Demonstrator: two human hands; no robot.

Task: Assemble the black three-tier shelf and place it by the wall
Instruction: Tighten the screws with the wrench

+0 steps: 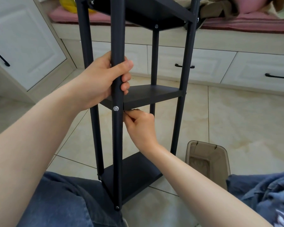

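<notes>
Now left grip (pixel 103 79) wraps post (pixel 117 145); right grip (pixel 141 126) curls under shelf (pixel 152 94).

The black shelf (pixel 147 94) stands upright on the tiled floor (pixel 236 115) between the person's knees. The left hand (pixel 103 77) grips the shelf's nearest post (pixel 116 30) just above the middle tier. The right hand (pixel 141 125) has its fingers curled and pinched against that tier's underside, beside the silver screw (pixel 116 108) – whether they hold anything cannot be told. A brown translucent container (pixel 208 161) lies right of the shelf – white drawers (pixel 203 66) behind it
</notes>
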